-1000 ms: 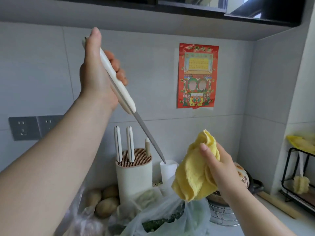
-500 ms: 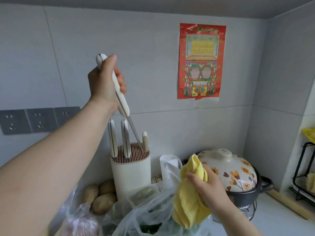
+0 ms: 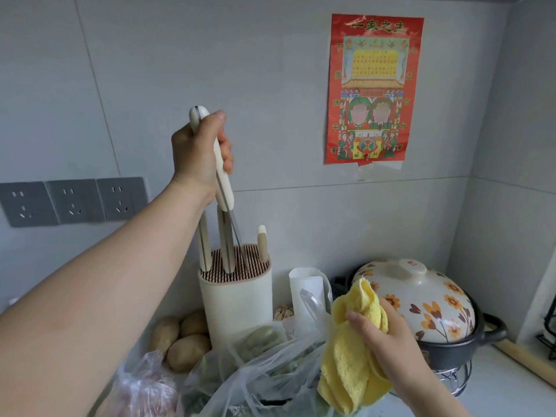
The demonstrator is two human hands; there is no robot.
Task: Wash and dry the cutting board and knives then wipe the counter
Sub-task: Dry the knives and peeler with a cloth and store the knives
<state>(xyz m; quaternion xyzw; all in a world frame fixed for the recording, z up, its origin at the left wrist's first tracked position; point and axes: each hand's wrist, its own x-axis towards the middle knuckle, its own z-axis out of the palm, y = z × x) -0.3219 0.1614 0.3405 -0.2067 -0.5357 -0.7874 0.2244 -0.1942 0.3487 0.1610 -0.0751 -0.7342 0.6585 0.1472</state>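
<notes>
Gripping the knife (image 3: 225, 183), left hand (image 3: 197, 152) half-hides its handle; right hand (image 3: 383, 337) clutches cloth (image 3: 349, 368).

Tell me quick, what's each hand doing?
Left hand: closed, holding the knife, tip at the block.
Right hand: closed, holding the cloth.

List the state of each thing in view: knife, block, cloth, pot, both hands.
knife, near upright, blade tip entering the knife block, mostly out.
left hand, grips the knife's handle.
knife block, upright, three other handles standing in it.
yellow cloth, bunched, held in the air.
right hand, grips the yellow cloth.
clay pot, lid on, on a wire stand.
</notes>
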